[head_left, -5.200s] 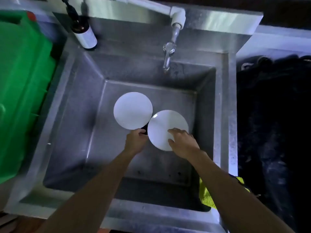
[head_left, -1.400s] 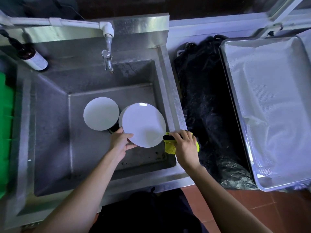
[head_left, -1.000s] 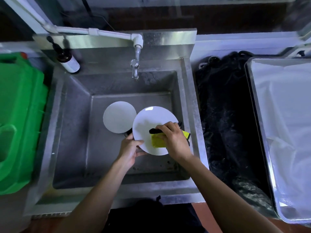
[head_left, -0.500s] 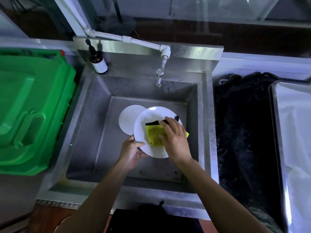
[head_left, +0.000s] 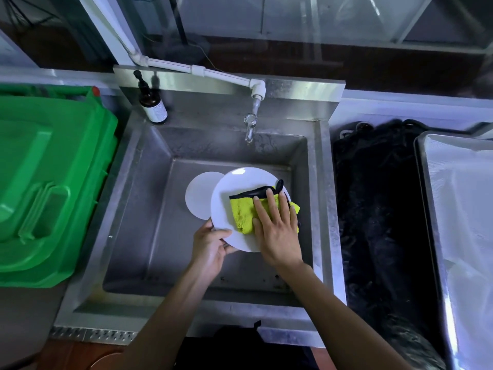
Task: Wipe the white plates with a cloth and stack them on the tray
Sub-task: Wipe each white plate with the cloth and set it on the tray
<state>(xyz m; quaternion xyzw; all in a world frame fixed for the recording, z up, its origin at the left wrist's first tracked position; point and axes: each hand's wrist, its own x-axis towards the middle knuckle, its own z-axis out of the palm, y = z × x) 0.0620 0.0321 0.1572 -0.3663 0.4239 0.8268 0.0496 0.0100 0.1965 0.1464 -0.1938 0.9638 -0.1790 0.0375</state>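
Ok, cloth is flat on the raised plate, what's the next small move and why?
Probably sweep the right hand with the yellow cloth leftward across the held plate. The cloth covers only the plate's right part; the left and top look unwiped, while the left hand grips the rim. The second plate lies in the sink.

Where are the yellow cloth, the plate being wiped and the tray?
yellow cloth (head_left: 241, 214): head view, on its bare yellow left part.
plate being wiped (head_left: 246, 180): head view, on its far white face.
tray (head_left: 419, 156): head view, on its left metal rim.
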